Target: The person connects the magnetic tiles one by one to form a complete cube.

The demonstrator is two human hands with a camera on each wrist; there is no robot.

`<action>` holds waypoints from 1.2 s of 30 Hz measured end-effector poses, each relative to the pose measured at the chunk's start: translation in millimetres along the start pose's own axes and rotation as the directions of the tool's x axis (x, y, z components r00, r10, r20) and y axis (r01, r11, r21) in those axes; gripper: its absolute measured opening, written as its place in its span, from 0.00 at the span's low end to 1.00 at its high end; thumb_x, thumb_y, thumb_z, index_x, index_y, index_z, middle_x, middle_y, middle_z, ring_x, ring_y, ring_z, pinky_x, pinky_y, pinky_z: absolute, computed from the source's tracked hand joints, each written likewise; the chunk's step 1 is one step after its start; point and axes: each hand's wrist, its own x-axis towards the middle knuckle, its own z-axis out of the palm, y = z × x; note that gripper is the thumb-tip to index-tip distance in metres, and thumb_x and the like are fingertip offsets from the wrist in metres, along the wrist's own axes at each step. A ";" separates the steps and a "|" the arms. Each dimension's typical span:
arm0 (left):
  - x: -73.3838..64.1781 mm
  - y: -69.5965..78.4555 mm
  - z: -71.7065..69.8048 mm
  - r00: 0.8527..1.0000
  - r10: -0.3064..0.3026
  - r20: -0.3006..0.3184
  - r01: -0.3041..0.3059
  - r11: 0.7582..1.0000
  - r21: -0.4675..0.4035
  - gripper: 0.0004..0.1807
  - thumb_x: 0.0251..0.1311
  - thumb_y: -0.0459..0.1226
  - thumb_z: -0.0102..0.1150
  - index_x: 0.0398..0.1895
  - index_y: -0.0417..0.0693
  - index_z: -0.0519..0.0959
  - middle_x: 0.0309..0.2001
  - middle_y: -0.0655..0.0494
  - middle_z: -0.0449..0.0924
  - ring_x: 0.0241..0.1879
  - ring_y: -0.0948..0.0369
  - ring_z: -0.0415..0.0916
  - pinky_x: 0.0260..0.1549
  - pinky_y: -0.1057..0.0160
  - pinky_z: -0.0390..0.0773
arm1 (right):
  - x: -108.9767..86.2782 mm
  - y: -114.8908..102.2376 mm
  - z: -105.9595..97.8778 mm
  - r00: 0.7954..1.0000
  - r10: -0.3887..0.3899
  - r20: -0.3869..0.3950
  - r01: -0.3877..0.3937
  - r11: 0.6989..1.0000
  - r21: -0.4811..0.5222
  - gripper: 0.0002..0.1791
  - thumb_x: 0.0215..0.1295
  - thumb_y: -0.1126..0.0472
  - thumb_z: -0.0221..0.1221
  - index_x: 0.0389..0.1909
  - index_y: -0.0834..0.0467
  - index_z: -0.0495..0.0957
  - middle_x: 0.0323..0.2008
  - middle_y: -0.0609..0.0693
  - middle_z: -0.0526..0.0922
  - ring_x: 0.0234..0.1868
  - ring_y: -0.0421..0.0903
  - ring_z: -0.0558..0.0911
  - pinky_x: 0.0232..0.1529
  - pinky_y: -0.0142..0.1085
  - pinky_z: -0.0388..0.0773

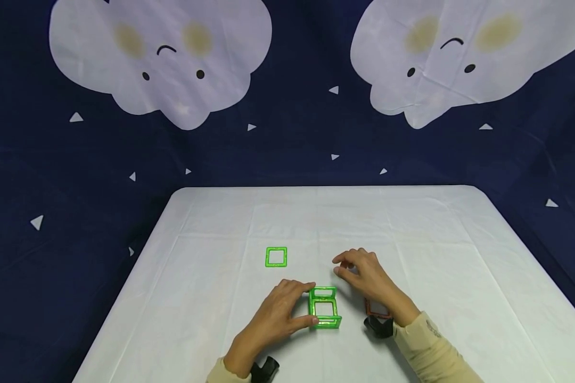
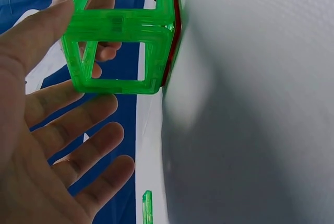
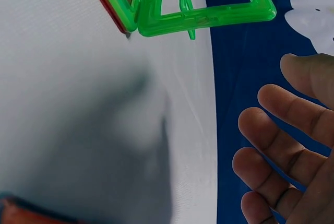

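Green box frame [image 1: 323, 299] pinched by left hand [image 1: 279, 310]

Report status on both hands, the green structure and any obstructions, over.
Left hand gripping green structure. Right hand apart, holding nothing. Loose green square lies farther back. Nothing visibly blocking.

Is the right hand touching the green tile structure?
Apart. The right wrist view shows a clear gap between the right hand and the green tile structure.
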 end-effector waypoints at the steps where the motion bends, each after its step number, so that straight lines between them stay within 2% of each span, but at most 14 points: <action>1: -0.3 0.2 0.2 1.000 0.000 -0.005 0.000 1.000 0.005 0.36 0.50 0.57 0.63 0.62 0.56 0.70 0.49 0.64 0.77 0.50 0.65 0.71 0.51 0.61 0.72 | 1.0 -0.3 0.0 1.000 -0.003 -0.001 0.003 1.000 -0.002 0.10 0.59 0.56 0.63 0.41 0.52 0.82 0.30 0.40 0.82 0.35 0.41 0.76 0.43 0.39 0.63; 11: -2.6 -0.4 2.8 0.999 0.015 -0.051 -0.013 0.999 0.041 0.36 0.48 0.58 0.64 0.61 0.56 0.71 0.49 0.64 0.78 0.49 0.65 0.71 0.50 0.62 0.72 | 9.9 -0.1 2.5 1.000 -0.012 0.021 0.012 1.000 0.008 0.10 0.59 0.56 0.63 0.41 0.54 0.82 0.31 0.41 0.82 0.36 0.44 0.77 0.43 0.40 0.63; 36: -5.0 3.5 2.2 0.996 0.028 -0.084 -0.021 0.996 0.083 0.35 0.48 0.58 0.64 0.60 0.55 0.72 0.48 0.64 0.78 0.47 0.65 0.72 0.51 0.63 0.71 | 36.2 0.1 6.5 0.996 -0.056 0.062 0.057 0.998 -0.002 0.10 0.59 0.56 0.63 0.40 0.54 0.82 0.29 0.40 0.81 0.35 0.41 0.76 0.42 0.38 0.61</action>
